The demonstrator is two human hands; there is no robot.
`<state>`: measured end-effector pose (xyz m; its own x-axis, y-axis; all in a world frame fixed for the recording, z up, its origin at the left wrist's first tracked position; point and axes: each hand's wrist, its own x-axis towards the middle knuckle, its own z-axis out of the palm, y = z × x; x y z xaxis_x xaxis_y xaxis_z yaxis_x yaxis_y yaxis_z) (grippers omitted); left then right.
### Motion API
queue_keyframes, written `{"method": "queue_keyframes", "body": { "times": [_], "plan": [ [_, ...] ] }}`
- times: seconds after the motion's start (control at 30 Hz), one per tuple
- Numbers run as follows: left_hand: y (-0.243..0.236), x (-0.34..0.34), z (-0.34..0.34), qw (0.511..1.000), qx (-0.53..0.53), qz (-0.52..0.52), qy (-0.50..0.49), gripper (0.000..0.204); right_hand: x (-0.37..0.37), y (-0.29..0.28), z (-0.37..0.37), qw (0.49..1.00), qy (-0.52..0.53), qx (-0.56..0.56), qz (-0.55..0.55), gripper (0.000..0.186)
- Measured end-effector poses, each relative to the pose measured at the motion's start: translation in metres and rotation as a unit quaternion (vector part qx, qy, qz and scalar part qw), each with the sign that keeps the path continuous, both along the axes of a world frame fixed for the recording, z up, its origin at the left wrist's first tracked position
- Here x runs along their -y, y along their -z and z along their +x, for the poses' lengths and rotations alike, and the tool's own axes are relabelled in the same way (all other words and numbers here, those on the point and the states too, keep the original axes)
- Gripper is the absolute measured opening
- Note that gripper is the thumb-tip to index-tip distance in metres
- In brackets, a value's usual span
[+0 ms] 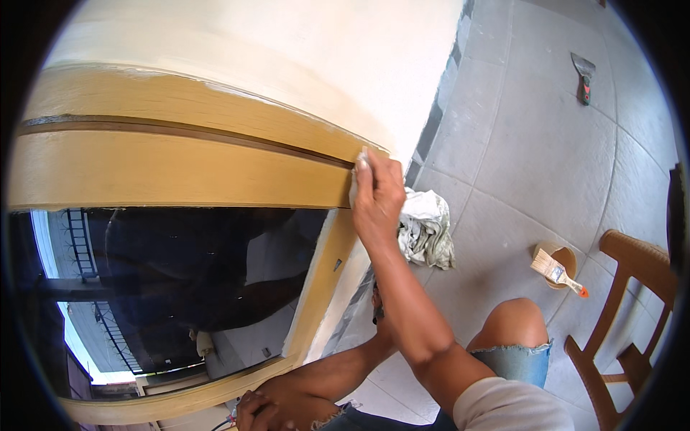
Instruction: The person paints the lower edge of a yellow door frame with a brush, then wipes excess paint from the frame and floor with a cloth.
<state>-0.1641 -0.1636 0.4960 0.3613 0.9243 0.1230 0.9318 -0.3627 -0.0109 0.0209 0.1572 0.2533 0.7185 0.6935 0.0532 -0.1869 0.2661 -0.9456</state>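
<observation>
My right hand [379, 192] is closed on a small whitish piece of cloth or paper [353, 188], mostly hidden by the fingers. It presses against the end of the tan-painted window frame [215, 167], where the frame meets the cream wall [287, 50]. A dark groove runs along the frame up to my fingers. At the lower edge, my left hand [257, 412] rests by my bent knee with fingers curled; a small thing with a thin cord shows near its fingertips, too unclear to name.
Below the wall lies a crumpled, stained white cloth [425, 228] on grey floor tiles [496, 201]. A paintbrush [555, 269] rests across a round tub [564, 257]. A putty knife [584, 77] lies farther off. A brown chair [611, 309] stands at right; dark window glass [187, 280] is at left.
</observation>
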Motion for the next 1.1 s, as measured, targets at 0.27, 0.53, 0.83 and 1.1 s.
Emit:
{"method": "queue_keyframes", "body": {
  "times": [0.27,0.53,0.83,1.1],
  "plan": [
    [-0.001,0.001,-0.002,1.000,0.018,0.002,0.001,0.041,0.054,0.008,0.020,0.973,-0.119,-0.196,-0.006,0.054],
    [-0.001,0.003,-0.003,0.999,0.035,0.012,0.000,0.036,0.060,0.022,0.018,0.956,-0.155,-0.235,0.086,0.017],
    [0.001,-0.001,-0.008,0.999,0.045,-0.004,0.022,0.038,0.069,0.004,0.050,0.858,-0.286,-0.411,0.114,0.024],
    [-0.008,-0.015,0.009,0.984,0.012,-0.141,-0.104,0.061,0.099,-0.062,0.028,0.838,-0.410,-0.333,0.137,0.043]
  ]
}}
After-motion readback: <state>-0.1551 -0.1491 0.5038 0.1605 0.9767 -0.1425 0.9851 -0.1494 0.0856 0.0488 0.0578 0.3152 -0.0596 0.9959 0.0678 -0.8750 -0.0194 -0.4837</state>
